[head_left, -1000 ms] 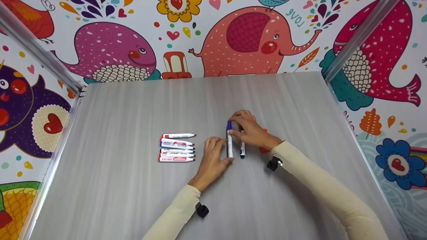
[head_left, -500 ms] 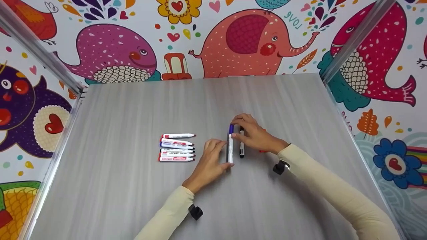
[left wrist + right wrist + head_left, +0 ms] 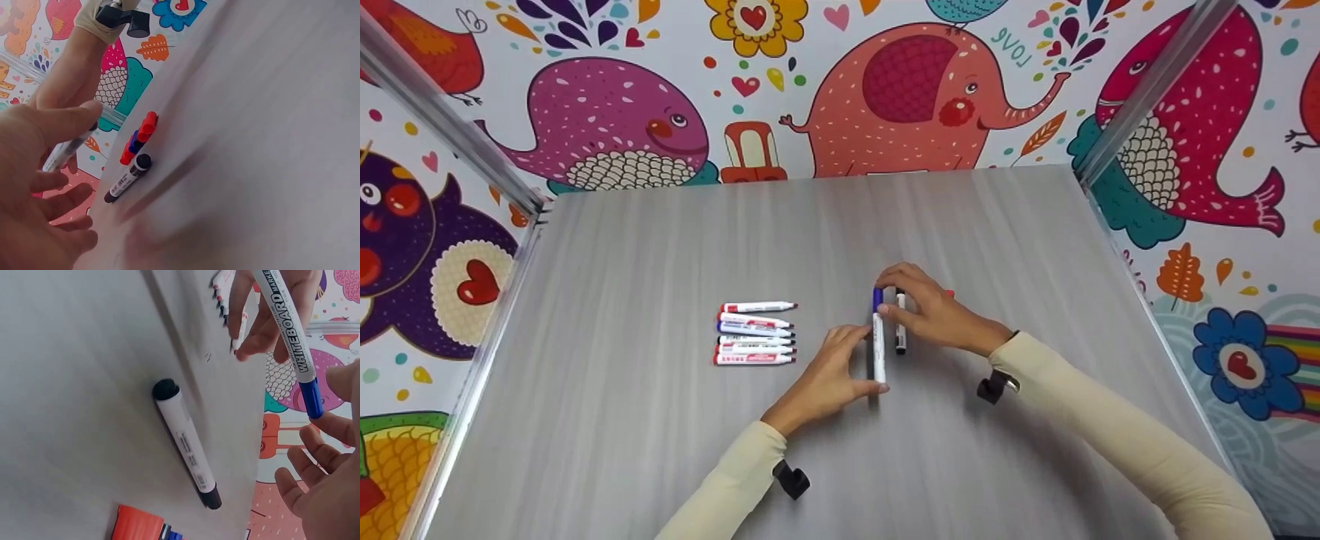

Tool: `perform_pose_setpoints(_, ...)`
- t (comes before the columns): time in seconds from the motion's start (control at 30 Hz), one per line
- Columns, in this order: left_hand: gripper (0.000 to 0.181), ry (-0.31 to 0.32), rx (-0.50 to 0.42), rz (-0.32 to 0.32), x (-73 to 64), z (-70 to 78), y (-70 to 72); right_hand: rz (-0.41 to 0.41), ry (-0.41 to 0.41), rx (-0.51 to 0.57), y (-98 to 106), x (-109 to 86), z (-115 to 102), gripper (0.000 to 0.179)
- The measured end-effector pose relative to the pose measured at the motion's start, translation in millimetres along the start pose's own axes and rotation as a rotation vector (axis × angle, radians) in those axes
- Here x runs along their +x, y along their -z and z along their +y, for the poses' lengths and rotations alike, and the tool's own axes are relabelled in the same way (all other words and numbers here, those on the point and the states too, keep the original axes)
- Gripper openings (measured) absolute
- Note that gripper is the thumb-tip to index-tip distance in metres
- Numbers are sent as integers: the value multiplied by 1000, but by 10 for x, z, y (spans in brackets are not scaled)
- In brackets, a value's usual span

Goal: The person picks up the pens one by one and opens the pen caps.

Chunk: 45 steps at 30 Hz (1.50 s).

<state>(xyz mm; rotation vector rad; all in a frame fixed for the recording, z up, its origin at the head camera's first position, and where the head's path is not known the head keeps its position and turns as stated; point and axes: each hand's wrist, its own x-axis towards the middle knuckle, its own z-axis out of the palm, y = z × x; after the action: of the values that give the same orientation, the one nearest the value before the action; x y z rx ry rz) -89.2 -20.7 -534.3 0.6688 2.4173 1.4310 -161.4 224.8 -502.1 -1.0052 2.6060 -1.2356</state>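
Observation:
A white whiteboard marker with a blue cap is held lengthwise between both hands, slightly above the table. My left hand has its thumb at the marker's near end, its other fingers bent loosely alongside. At the far end, my right hand has its index finger on the tip of the blue cap and its thumb beside it. "WHITEBOARD" reads along the barrel in the right wrist view. A black-capped marker lies on the table under the right hand, touched by neither hand.
Several white markers lie side by side on the table, left of the hands. Red and blue marker ends show beyond the black-capped marker, mostly hidden by the right hand in the head view. Patterned walls border the table.
Both hands have drawn the blue-capped marker a little toward the person, and its shadow now stands apart from it. The row of markers and the black-capped marker stay in place.

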Motion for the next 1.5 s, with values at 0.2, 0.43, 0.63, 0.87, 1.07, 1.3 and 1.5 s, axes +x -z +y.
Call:
perform_pose_setpoints(0.2, 94, 21, -78, -46, -26, -6, 21, 15, -13, 26, -31, -21, -60, 34)
perform_pose_setpoints(0.43, 92, 51, -344, -134, -57, 1, 55, 79, -132, 145, -91, -75, -125, 32)
perform_pose_setpoints(0.63, 83, -7, -635, -172, -27, -7, 79, 168, -130, 168, -155, -77, -174, 27)
perform_pose_setpoints(0.87, 68, 7, -658, -131, -10, -11, 129, 214, -100, 153, -179, -83, -230, 40)
perform_pose_setpoints(1.07, 54, 27, -597, -92, 23, 2, 184, 190, -92, 145, -168, -122, -271, 38)
perform_pose_setpoints(1.3, 43, 52, -424, -58, 47, 3, 295, 160, -98, 126, -165, -206, -272, 35)
perform_pose_setpoints(1.5, 34, 55, -303, -25, 68, 20, 365, 138, -96, 120, -188, -261, -252, 31)
